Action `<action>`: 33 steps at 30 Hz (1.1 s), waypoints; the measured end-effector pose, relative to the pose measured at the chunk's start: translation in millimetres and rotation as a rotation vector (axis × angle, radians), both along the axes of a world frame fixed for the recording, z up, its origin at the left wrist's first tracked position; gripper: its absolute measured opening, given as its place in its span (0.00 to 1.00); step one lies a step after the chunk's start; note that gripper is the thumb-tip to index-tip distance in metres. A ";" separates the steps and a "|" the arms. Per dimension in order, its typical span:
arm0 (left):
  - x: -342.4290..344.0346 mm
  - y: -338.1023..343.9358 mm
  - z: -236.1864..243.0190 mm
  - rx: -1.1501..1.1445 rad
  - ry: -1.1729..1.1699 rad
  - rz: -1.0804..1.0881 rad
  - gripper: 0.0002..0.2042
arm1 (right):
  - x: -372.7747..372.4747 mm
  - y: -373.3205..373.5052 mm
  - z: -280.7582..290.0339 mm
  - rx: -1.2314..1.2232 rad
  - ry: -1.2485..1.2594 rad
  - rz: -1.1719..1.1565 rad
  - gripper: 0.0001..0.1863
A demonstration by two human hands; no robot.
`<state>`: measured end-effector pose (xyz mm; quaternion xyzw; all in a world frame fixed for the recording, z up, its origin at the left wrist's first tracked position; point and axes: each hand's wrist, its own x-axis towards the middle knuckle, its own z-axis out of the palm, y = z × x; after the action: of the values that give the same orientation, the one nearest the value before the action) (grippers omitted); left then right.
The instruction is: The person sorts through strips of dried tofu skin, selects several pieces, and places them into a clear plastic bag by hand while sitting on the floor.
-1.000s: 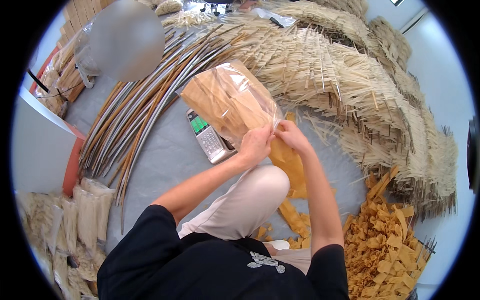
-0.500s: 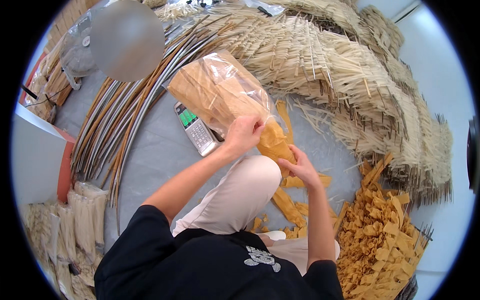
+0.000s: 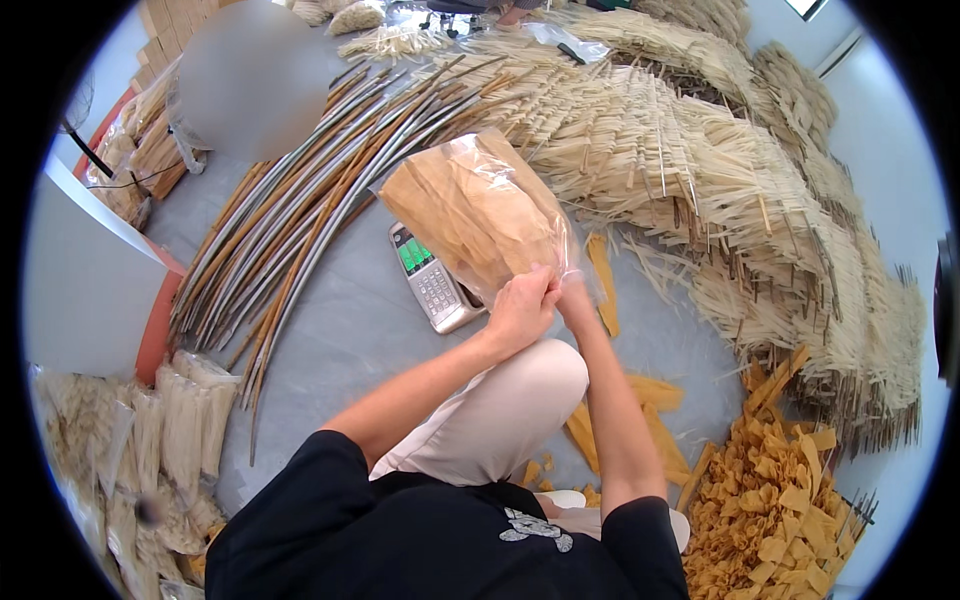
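Note:
A clear plastic bag [image 3: 475, 205] filled with flat, folded tan-yellow sheets lies tilted just beyond my knee. My left hand [image 3: 525, 305] is closed on the near edge of the bag by its mouth, fingers bent round the plastic. At that mouth, my right hand [image 3: 573, 298] reaches in under the film; its fingers are hidden, so what it holds cannot be told. Partly under the bag sits a silver calculator-like device [image 3: 440, 290] with a green display and keys. To the right of the bag a loose yellow strip [image 3: 603, 285] lies on the grey floor sheet.
Long brown and grey rods [image 3: 300, 230] lie bundled at left. Pale fibrous strips on sticks [image 3: 690, 160] are heaped along the far right. A pile of crumpled yellow pieces [image 3: 765, 500] is at lower right. Bagged pale bundles [image 3: 185, 420] stand at lower left.
My right hand has moved from the yellow sheets outside the bag up into its mouth, and those sheets no longer stick out. My left hand still grips the edge. The view has shifted.

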<state>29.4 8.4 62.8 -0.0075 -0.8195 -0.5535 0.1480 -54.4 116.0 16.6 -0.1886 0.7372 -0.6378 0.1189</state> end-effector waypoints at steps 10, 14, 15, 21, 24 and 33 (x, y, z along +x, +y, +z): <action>-1.5 2.5 2.8 0.065 0.086 -0.001 0.04 | 32.4 28.6 9.1 0.374 0.674 -0.089 0.15; 1.5 5.8 1.6 0.045 0.063 0.031 0.03 | 15.5 8.6 16.9 0.472 0.608 -0.068 0.20; 2.1 5.9 2.2 0.050 0.061 0.036 0.03 | 9.9 3.2 16.2 0.470 0.551 -0.056 0.21; 0.4 4.6 0.9 -0.040 0.125 0.037 0.03 | -28.8 -23.5 -18.0 0.890 0.905 0.118 0.29; 2.5 2.8 1.9 -0.063 0.045 0.023 0.03 | -29.4 -23.2 -16.0 0.994 0.820 0.176 0.29; 58.9 14.5 56.3 -0.153 0.285 -0.257 0.12 | 76.1 64.7 -31.5 0.495 0.523 0.021 0.24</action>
<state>88.3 22.9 119.0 -0.2014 -0.8222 -0.4975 0.1897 21.7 180.6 -14.9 -0.3183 0.8729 -0.3688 -0.0251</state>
